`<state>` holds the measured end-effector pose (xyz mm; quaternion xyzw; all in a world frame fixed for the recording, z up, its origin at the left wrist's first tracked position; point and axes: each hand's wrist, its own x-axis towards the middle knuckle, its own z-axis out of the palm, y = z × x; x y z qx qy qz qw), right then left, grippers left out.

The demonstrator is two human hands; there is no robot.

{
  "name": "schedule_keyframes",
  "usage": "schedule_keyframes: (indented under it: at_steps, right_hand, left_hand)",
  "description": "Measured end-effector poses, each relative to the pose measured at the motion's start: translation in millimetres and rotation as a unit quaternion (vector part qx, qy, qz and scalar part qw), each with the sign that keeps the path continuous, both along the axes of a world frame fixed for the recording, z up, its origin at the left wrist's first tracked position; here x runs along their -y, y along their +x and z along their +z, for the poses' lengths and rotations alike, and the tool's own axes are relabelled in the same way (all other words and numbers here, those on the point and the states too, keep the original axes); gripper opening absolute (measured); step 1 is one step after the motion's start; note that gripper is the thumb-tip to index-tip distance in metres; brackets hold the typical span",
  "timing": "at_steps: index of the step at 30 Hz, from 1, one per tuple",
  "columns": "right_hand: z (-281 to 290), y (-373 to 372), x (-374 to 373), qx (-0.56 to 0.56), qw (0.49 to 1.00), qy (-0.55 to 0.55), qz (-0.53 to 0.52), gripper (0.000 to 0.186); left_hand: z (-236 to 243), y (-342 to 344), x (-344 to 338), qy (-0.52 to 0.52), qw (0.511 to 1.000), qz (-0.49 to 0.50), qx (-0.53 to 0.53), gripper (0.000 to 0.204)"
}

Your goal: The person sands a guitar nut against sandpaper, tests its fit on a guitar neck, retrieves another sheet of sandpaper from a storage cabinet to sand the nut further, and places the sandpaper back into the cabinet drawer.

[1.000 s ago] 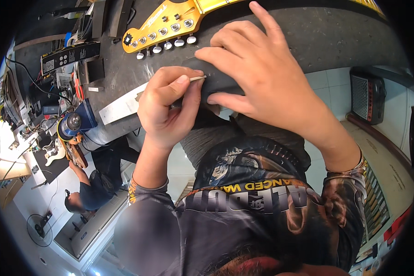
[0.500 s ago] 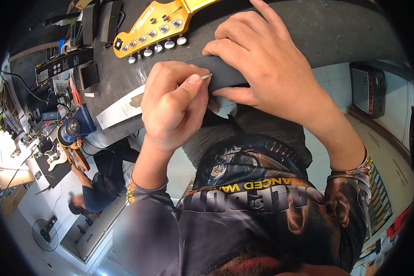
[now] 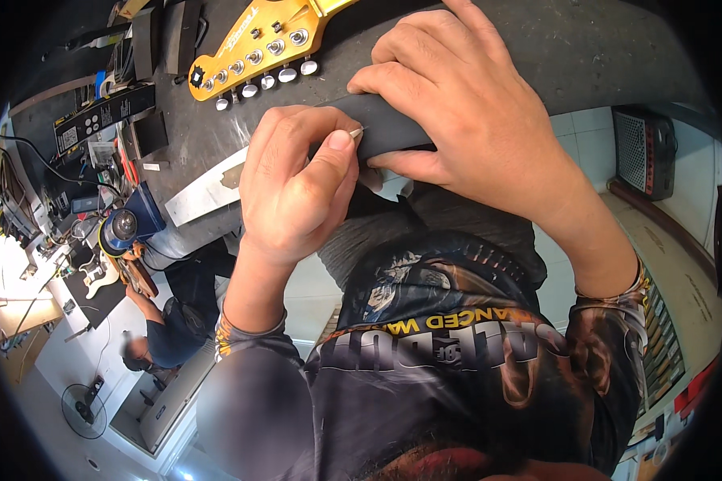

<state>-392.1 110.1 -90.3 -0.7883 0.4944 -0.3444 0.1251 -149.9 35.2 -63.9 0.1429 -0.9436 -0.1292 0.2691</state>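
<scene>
My left hand (image 3: 297, 180) is closed, with a small pale strip (image 3: 355, 134) pinched at the tip of its thumb and forefinger. That piece sits at a dark grey strip (image 3: 389, 128) that looks like sandpaper, lying along the bench's near edge. My right hand (image 3: 465, 112) spans the grey strip and grips it, thumb on the near side and fingers on the far side. From under my left hand a long flat whitish bar (image 3: 208, 195) runs out to the left. Most of the pale strip is hidden by my fingers.
Beyond my hands lies a yellow guitar headstock (image 3: 257, 48) with silver tuners on the dark bench (image 3: 602, 56). Tools and boxes (image 3: 104, 116) crowd the left. A bench grinder-like blue machine (image 3: 124, 224) stands lower left, near another person (image 3: 168, 329). A speaker (image 3: 643, 152) is at right.
My left hand has shifted slightly left with the pale strip. My right hand keeps its grip on the grey strip. The headstock appears a little further left and up in the view.
</scene>
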Motion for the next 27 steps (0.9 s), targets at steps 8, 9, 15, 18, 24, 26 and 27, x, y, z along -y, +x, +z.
schedule_keyframes:
  at_steps: [8,9,15,18,24,26,27]
  right_hand:
    - [-3,7,11,0.022,0.999,-0.035,-0.012,0.061]
    - [-7,12,25,-0.05,0.986,-0.153,-0.046,0.062]
    - [1,4,1,-0.011,1.0,0.008,-0.01,0.058]
    - [-3,4,-1,0.029,0.999,-0.033,-0.01,0.057]
    - [3,4,0,0.02,1.0,0.007,-0.002,0.06]
    - [7,3,-2,0.014,1.0,0.009,0.0,0.061]
    - [8,3,-4,-0.026,0.999,0.016,-0.011,0.062]
  left_hand:
    - [1,28,6,0.0,1.0,-0.007,-0.007,0.059]
    - [2,30,7,0.004,1.0,-0.008,-0.011,0.058]
    - [-7,6,6,0.03,0.998,-0.023,-0.046,0.059]
    - [-12,-7,4,0.025,0.998,-0.041,-0.052,0.061]
    - [-5,16,5,0.009,0.999,-0.023,-0.025,0.06]
    - [0,27,5,0.009,1.0,-0.003,-0.006,0.057]
    - [1,28,6,0.008,1.0,-0.004,-0.006,0.057]
